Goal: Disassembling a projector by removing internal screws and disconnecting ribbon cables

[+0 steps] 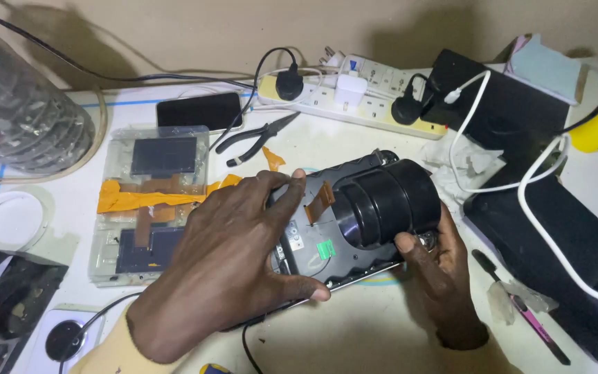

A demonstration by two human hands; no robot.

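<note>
Two hands (230, 256) around glossy cylindrical lens (385, 204)

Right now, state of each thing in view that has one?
camera body: casing off, boards and flex ribbon exposed, held by both hands
lens barrel: attached, sticking out
left hand: flat on the camera body
right hand: gripping the lens end
pliers: lying open
power strip: several plugs in
phone: screen dark
</note>
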